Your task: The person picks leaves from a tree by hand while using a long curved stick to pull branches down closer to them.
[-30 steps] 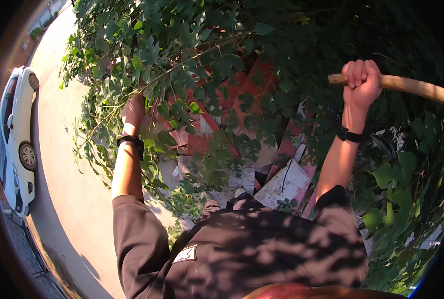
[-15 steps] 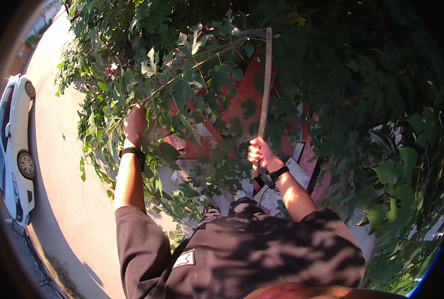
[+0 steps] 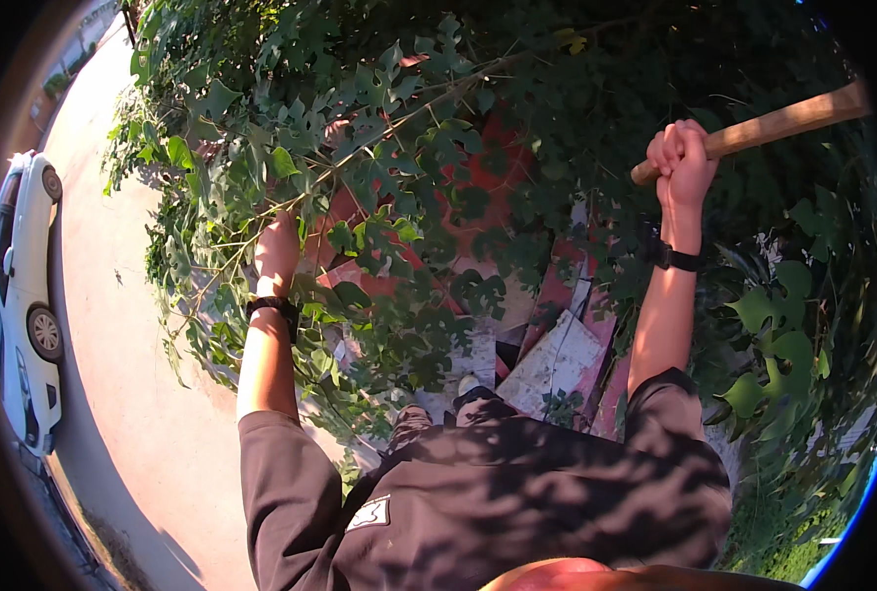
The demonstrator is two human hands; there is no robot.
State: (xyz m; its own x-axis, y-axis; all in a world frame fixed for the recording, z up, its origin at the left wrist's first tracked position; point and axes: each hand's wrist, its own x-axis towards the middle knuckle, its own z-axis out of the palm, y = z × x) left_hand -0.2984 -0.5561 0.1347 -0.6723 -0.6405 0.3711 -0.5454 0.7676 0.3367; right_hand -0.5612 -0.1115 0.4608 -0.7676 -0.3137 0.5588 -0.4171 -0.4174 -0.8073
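My right hand (image 3: 682,163) is raised at the right, its fingers wrapped round the lower end of a long wooden tool handle (image 3: 783,122). The handle slants up and to the right, out past the edge of the picture, so the tool's head is hidden. At the left, my left hand (image 3: 278,246) is closed on a thin leafy branch (image 3: 389,130). That branch runs up and to the right from my fingers, with lobed green leaves all along it. Leaves partly cover the fingertips.
Dense foliage (image 3: 793,364) rises ahead and along the right. Red and white boards (image 3: 549,362) lie among the leaves by my feet. A pale paved road (image 3: 113,325) stretches along the left, where a white car (image 3: 31,295) is parked.
My right hand has swung up and to the right, and the handle has tipped from upright to nearly level. My left hand keeps hold of the branch and has shifted slightly.
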